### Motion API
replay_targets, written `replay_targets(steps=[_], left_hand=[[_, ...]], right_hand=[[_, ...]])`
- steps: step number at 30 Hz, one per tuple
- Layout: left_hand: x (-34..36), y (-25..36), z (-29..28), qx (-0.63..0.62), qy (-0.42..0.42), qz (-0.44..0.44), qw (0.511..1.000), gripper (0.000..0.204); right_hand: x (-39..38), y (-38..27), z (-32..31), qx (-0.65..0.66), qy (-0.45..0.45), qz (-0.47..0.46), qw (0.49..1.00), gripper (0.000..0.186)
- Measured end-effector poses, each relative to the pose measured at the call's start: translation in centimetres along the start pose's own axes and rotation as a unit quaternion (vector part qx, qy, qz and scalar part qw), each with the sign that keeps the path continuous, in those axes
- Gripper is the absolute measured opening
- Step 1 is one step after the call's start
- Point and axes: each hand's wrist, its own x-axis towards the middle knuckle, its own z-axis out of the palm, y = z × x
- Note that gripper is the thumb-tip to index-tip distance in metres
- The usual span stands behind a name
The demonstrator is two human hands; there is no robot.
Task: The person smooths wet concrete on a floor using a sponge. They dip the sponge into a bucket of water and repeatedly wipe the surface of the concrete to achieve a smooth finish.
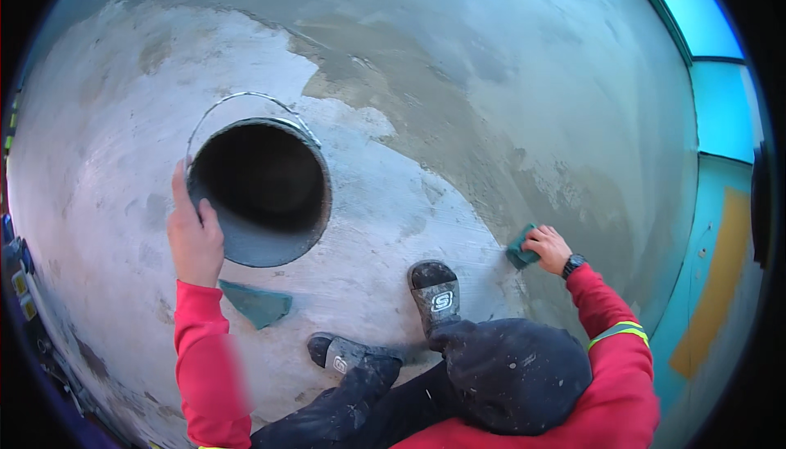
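My left hand (pixel 196 240) grips the left rim of a dark bucket (pixel 318 240), with the thumb at the edge and a finger along the outer side. The bucket's mouth faces up, and its inside is too dark to read. A thin metal handle (pixel 246 94) arches out beyond its far rim. On the right, my right hand (pixel 547 246) is closed around a small teal block (pixel 521 248), perhaps a sponge, pressed to the floor where wet grey coating meets the pale surface. A flat, angular teal piece (pixel 256 304) lies on the floor close to my left wrist.
Wet grey coating (pixel 573 121) spreads over the far and right floor. Pale floor (pixel 368 220) surrounds the bucket and my slide sandals (pixel 434 289). A teal wall (pixel 712 228) with panes runs up the right side; blurred items (pixel 24 285) line the left edge.
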Motion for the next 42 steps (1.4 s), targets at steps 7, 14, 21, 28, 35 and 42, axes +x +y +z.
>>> replay_targets(steps=[7, 14, 21, 28, 35, 42], left_hand=[[0.1, 0.5, 0.0, -0.023, 0.014, 0.027, 0.999, 0.058], [-0.6, 0.0, 0.3, -0.007, 0.024, -0.016, 1.0, 0.058], [-1.2, 0.2, 0.0, -0.016, 0.029, -0.083, 0.996, 0.059], [-1.1, 0.9, 0.2, -0.012, 0.024, -0.076, 0.997, 0.06], [-1.0, -0.1, -0.3, -0.017, 0.03, -0.032, 0.999, 0.059], [-0.4, 1.2, 0.2, 0.008, -0.018, -0.051, 0.998, 0.06]], right_hand=[[2.9, 5.2, -2.1, -0.059, -0.057, -0.013, 0.997, 0.036], [30.1, -0.4, -14.2, -0.118, 0.145, -0.145, 0.972, 0.034], [47.9, -10.7, -26.8, -0.116, 0.375, -0.208, 0.896, 0.028], [50.7, -12.7, -24.5, -0.079, 0.423, -0.234, 0.872, 0.048], [36.4, -8.3, -17.0, -0.058, 0.173, -0.227, 0.957, 0.057], [31.3, -4.8, -20.6, -0.067, 0.018, -0.174, 0.982, 0.045]])
